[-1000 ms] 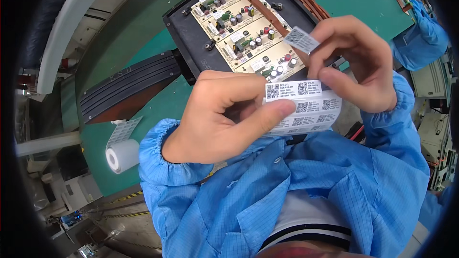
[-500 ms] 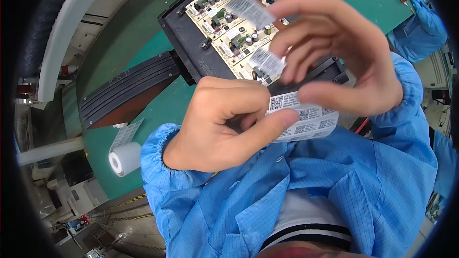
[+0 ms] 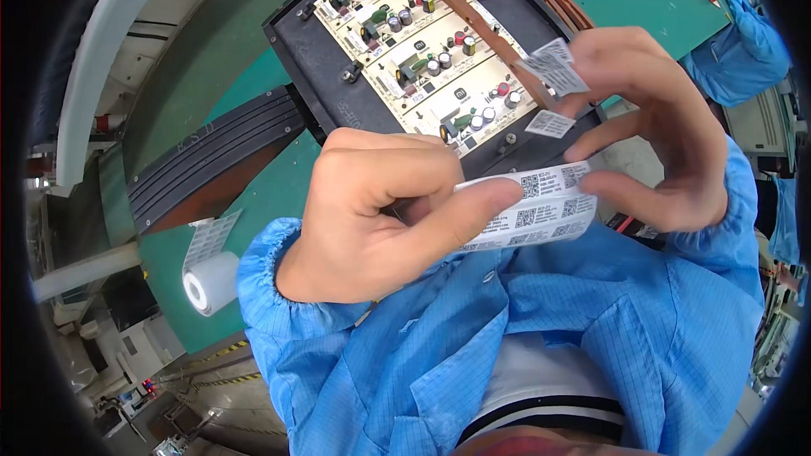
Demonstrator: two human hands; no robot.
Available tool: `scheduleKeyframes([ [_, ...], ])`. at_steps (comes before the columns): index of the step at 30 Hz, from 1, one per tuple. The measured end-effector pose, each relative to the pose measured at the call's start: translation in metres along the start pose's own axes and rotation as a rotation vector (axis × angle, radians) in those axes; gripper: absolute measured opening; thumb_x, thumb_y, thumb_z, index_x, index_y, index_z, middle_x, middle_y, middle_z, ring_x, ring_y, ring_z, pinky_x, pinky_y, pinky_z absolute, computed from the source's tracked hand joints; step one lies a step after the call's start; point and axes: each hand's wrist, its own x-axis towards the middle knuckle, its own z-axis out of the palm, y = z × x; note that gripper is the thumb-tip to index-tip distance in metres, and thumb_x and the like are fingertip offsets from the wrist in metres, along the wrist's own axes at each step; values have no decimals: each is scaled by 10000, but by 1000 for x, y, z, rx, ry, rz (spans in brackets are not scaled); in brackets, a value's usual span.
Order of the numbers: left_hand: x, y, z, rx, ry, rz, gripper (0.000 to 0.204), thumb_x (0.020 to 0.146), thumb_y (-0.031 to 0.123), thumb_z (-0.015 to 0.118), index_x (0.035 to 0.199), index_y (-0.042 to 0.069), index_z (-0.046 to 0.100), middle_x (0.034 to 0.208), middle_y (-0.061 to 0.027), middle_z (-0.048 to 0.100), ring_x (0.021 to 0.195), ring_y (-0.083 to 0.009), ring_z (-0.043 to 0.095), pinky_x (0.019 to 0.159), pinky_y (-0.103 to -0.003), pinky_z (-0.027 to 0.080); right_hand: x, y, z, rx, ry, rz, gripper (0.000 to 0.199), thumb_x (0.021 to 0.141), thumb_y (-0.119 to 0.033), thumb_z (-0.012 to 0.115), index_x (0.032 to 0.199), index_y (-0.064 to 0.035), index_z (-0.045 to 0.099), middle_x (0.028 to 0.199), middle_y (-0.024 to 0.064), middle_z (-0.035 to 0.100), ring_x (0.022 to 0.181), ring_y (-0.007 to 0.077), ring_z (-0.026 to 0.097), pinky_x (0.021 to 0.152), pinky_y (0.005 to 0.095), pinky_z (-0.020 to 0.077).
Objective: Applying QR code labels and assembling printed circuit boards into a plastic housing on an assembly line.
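My left hand [image 3: 380, 215] pinches a strip of white label stickers [image 3: 549, 218] between thumb and curled fingers. Small square codes and print cover the strip, which bends toward its right end. Two loose labels, an upper label [image 3: 553, 67] and a lower label [image 3: 549, 123], cling to the fingertips of my right hand [image 3: 655, 118]. That hand's fingers are curved and spread, and its thumb tip is at the strip's right end; I cannot tell whether it touches. Beyond my hands, several cream circuit boards [image 3: 427, 42] with capacitors lie in a black tray [image 3: 351, 105].
A brown bar [image 3: 481, 25] lies across the boards. A roll of labels [image 3: 211, 283] with a loose tail rests on the green table [image 3: 270, 186] at left. A curved black rail [image 3: 211, 160] reaches the tray. Another person's blue sleeve [image 3: 739, 46] shows at far right.
My right hand has moved right and down, with the labels on its fingertips leaving the space over the boards. The brown bar now shows. The left hand still holds the strip.
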Motion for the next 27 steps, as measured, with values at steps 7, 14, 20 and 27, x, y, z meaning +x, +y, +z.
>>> scheduleKeyframes([
  [7,0,-11,6,98,-81,158,370,771,2,738,526,-16,461,470,-54,401,414,-159,365,425,-312,234,-17,0,-6,-39,101,-60,708,679,88,776,1314,-17,481,1375,233,390,1060,303,611,749,341,645],
  [14,-51,-33,83,256,-155,656,320,807,175,753,627,113,496,615,-25,465,517,-172,488,419,-299,353,41,37,-11,-250,8,-30,588,807,83,713,1351,-37,523,1408,137,475,1111,213,583,823,310,609],
  [20,-68,-126,113,149,-288,627,343,852,205,751,669,83,487,652,-41,437,555,-208,489,466,-327,390,100,24,3,-89,-234,249,475,847,-57,743,1278,-55,543,1180,120,431,929,178,554,825,251,605],
  [27,-64,-131,113,112,-285,540,354,888,211,719,660,67,491,663,-80,455,560,-240,518,536,-367,450,104,27,1,-267,-354,304,548,816,-62,782,1295,-76,516,1228,135,372,958,218,559,865,282,600],
])
